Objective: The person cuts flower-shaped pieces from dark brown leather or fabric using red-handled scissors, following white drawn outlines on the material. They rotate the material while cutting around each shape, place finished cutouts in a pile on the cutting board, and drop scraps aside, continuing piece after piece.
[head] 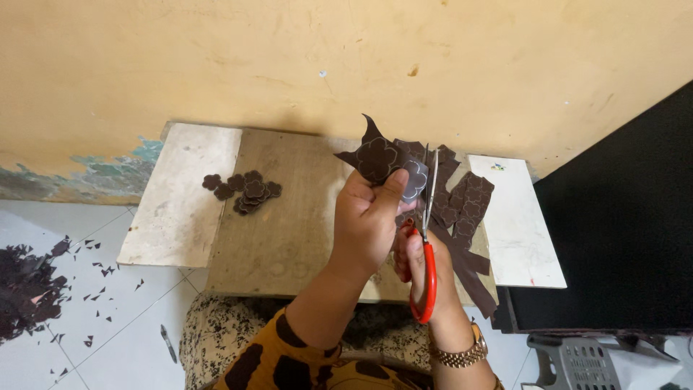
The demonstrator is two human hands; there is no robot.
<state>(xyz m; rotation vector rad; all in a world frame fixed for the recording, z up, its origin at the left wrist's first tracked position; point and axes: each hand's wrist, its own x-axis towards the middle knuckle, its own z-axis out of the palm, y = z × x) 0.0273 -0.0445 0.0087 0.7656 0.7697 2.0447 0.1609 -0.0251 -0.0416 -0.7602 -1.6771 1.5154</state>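
Observation:
My left hand (368,220) pinches a dark brown piece of material (379,157) with flower outlines drawn on it, held up over the wooden board (289,217). My right hand (422,260), mostly hidden behind the left, grips red-handled scissors (428,238) whose blades point upward and meet the right edge of the piece. A gold watch sits on my right wrist. Several cut-out brown flower shapes (249,189) lie in a small pile at the board's left part.
Brown strips with drawn flowers (465,209) lie on the board's right side. White slabs (180,195) flank the board. Brown scraps (29,289) litter the tiled floor at left. A black panel (621,231) stands at right, a grey plastic basket (577,361) below it.

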